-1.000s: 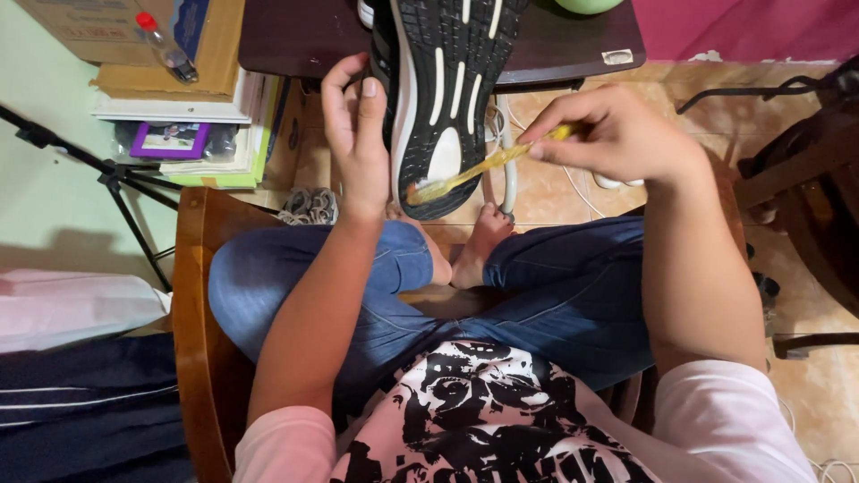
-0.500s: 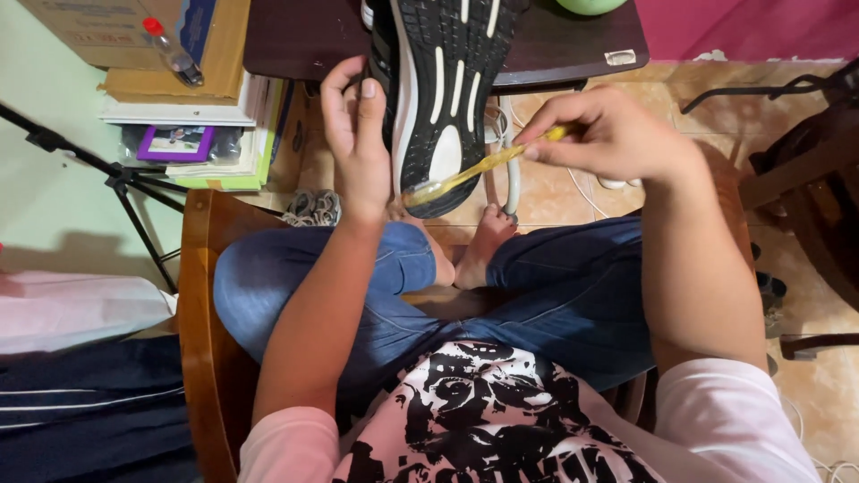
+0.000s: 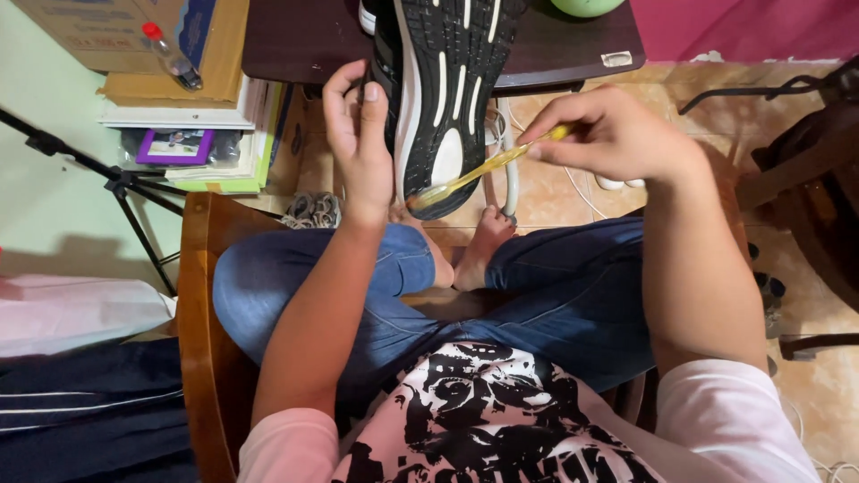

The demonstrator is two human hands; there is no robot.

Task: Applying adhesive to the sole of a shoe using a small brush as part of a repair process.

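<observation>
Held upside down over the lap — a black sneaker point(image 3: 447, 89), sole turned up toward the camera, white grooves and a pale oval patch showing at the heel. Toe end out of view at the top edge, above the dark bench point(image 3: 295, 45). Left hand point(image 3: 358, 143) clamped along the shoe's left side near the heel, thumb and fingers wrapped over the edge of the sole; a full grip, closed on the sneaker. Right hand point(image 3: 617, 134) pinched narrow around the handle of a yellow toothbrush point(image 3: 483, 170), bristle end laid against the heel of the sole, touching it.

Likely light for its bulk, easy to carry in one hand. Rubber sole probably firm yet a little springy, grooved enough to resist slipping; upper presumably soft and ready to cave under a hard squeeze. Best hold judged to be at the side of the midsole or around the heel — stiff there, and leaving the tread free for the brush. Toothbrush thin and somewhat flexible, apt to bend if pressed hard, so a hold close to the head would steady it.

Around: blue-jeaned crossed legs point(image 3: 555, 295), a wooden chair point(image 3: 201, 340), stacked books point(image 3: 188, 125) at the left, tiled floor point(image 3: 823, 394) beyond.
</observation>
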